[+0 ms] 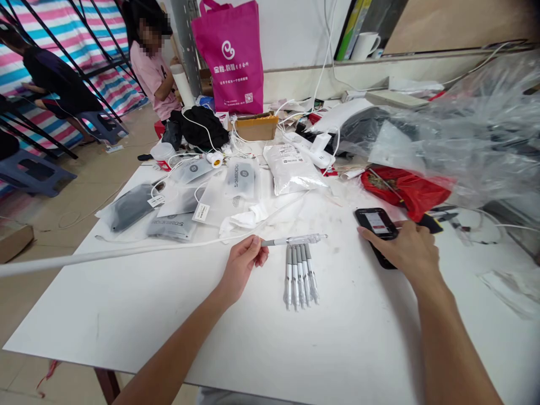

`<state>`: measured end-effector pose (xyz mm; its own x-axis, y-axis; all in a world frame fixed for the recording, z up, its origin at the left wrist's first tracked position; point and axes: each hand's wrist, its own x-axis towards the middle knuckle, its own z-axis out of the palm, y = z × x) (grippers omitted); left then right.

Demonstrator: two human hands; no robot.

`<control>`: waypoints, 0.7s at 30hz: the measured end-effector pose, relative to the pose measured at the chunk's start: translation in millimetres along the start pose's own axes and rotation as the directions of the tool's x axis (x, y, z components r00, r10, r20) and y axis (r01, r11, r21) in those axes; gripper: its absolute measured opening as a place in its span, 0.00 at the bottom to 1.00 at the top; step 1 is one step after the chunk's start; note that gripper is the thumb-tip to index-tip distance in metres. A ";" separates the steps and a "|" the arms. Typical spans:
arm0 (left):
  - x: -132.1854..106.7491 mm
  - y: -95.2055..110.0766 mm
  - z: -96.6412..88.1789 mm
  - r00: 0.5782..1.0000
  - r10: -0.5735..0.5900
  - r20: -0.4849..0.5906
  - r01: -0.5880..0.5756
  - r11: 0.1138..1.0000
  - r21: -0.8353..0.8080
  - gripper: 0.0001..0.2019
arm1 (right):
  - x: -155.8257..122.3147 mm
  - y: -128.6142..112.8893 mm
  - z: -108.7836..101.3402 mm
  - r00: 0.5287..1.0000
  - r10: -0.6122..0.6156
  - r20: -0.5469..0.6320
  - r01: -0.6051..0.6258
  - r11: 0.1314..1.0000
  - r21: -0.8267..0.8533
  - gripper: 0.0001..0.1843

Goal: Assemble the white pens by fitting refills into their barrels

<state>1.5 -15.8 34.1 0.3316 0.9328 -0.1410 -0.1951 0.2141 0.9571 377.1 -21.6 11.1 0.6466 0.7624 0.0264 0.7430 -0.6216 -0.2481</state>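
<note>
A grey and white pen (291, 241) sticks out to the right from my left hand (247, 259), whose fingers are closed around its left end. Below it, several matching pens (300, 275) lie side by side on the white table (169, 315), pointing roughly towards me. At the right, my right hand (407, 247) grips the edges of a black smartphone (377, 228), thumb on the left and fingers on the right. The phone's screen is lit, and its lower end touches or sits just above the table; I cannot tell which.
Packaged pouches (240, 180) and a white cable (126, 250) lie at the left and middle back. A red plastic bag (417, 188) and clear plastic sheeting (472, 135) are at the right. Behind stands a magenta tote bag (232, 62). Two people sit beyond the table.
</note>
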 end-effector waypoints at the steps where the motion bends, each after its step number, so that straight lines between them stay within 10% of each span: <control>1: 0.0 0.2 0.2 1.000 -0.004 0.002 0.004 1.000 -0.004 0.23 | -1.8 -1.9 -2.1 1.000 0.004 0.014 -0.003 1.000 -0.017 0.51; 7: 0.2 -0.1 -0.5 1.000 -0.010 -0.009 0.010 1.000 0.029 0.23 | -11.5 -11.0 -7.8 1.000 -0.001 0.008 0.001 0.999 -0.046 0.51; 11: -0.6 1.7 -0.1 0.996 0.086 -0.037 -0.080 0.986 0.148 0.24 | -15.0 -16.0 -2.4 0.968 -0.147 -0.203 0.159 0.986 0.046 0.51; 16: -2.1 0.8 -1.3 0.970 0.226 -0.093 -0.169 0.895 0.413 0.22 | -38.6 -40.0 2.0 0.642 -0.671 -0.371 0.764 0.599 0.239 0.39; 21: -1.2 -2.1 -3.7 0.965 0.259 -0.047 -0.205 0.851 0.483 0.17 | -81.3 -68.3 8.4 0.429 -0.870 -0.244 0.864 0.316 0.391 0.25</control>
<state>-1.9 -16.3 31.4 0.2263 0.9689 0.0999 0.2119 -0.1491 0.9659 272.3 -39.6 17.8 -0.3269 0.8235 0.4636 0.7260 0.5329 -0.4346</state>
